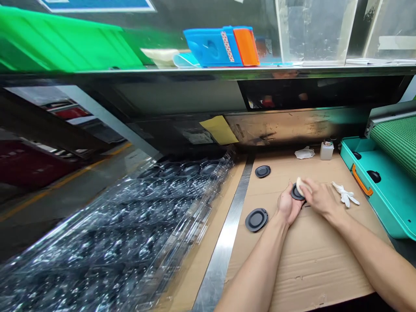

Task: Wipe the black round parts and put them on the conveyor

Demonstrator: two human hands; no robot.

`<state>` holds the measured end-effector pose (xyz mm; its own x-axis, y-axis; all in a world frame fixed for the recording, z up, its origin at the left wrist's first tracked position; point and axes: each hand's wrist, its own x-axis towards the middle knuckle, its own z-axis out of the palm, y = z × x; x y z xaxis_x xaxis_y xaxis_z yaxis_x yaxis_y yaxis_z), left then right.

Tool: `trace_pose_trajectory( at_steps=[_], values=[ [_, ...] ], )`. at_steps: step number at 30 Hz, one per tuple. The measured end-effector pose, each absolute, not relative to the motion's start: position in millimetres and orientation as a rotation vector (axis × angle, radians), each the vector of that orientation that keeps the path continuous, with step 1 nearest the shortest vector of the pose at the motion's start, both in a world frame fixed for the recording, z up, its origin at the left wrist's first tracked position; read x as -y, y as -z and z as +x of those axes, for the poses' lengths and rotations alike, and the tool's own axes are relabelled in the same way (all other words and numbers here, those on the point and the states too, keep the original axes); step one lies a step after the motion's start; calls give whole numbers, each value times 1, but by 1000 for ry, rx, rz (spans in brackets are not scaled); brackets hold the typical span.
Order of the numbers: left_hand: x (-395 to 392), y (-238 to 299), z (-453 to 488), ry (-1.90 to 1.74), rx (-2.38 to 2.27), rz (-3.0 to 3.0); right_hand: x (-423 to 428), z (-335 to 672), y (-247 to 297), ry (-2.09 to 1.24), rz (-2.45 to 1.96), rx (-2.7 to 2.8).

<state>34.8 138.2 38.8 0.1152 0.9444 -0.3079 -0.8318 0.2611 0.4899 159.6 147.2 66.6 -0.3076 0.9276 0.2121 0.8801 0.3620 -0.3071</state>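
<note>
My left hand is closed round a dark round rubber disc, holding it just above the cardboard sheet. My right hand is closed on a small pale cloth pad and presses it against the disc's top. Two more dark discs lie on the cardboard: one to the left of my left hand, another farther back.
Stacked clear plastic trays with dark discs fill the left. A metal strip borders the cardboard. At the right a teal bin holds discs beside a green conveyor belt. A white glove, a small bottle and a crumpled rag lie behind.
</note>
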Motion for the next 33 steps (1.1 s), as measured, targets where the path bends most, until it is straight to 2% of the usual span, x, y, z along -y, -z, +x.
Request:
trace_pose_trajectory(
  at_steps=[6, 10, 14, 18, 22, 26, 29, 33],
  values=[
    [-138, -40, 35, -1285, -651, 208, -143, 148, -64, -128, -1612, 2331],
    [-138, -41, 34, -1330, -660, 167, -138, 143, -65, -91, -1784, 2292],
    [-140, -42, 32, -1305, -622, 141, -135, 141, -65, -121, -1673, 2385],
    [-140, -41, 30, -1339, -627, 126, -137, 141, -65, -92, -1814, 2291],
    [-140, -42, 28, -1312, -618, 126, -138, 145, -62, -178, -1671, 2379],
    [-142, -46, 24, -1540, -749, 205, -144, 156, -63, -187, -1804, 2183],
    [-143, -49, 17, -1723, -858, 252, -147, 163, -69, -159, -1738, 2158],
    [-141, -53, 10, -1741, -858, 285, -152, 185, -82, 113, -1750, 2138]
  ],
)
